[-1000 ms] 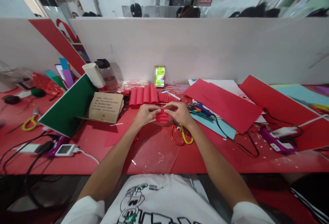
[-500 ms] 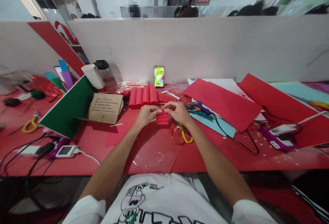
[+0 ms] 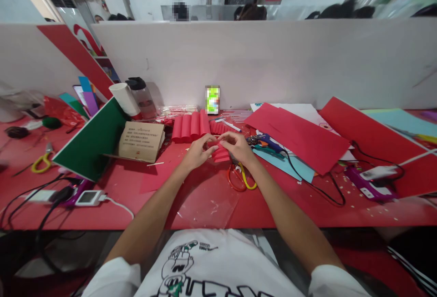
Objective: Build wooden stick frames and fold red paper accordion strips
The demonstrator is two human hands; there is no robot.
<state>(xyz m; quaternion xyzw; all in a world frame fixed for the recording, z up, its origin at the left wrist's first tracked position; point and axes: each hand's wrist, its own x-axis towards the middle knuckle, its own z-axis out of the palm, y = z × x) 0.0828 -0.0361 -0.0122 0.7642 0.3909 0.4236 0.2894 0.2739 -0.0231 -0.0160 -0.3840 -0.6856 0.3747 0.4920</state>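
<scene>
A small piece of red pleated paper point(image 3: 221, 155) is between my two hands, above the red tabletop. My left hand point(image 3: 199, 152) curls in from the left, thumb and forefinger tips closed at the paper's upper left edge. From the other side my right hand point(image 3: 238, 146) pinches its upper edge. The fingers partly cover the paper, so its exact fold is hidden. Scissors point(image 3: 236, 178) with red and yellow handles lie just below my right hand. Behind my hands stands a larger red paper piece with rounded folds point(image 3: 190, 126).
A cardboard box point(image 3: 141, 141) and a leaning green board point(image 3: 90, 144) stand at left. A phone point(image 3: 212, 100) rests against the white partition point(image 3: 273, 60). Red sheets point(image 3: 300, 138), a blue-handled tool with a cord point(image 3: 269, 143) and a purple power strip point(image 3: 370, 185) lie at right.
My left hand's thumb and forefinger have spread a little and shifted right along the pleated paper. The paper is now tilted slightly; the camera view has shifted a little.
</scene>
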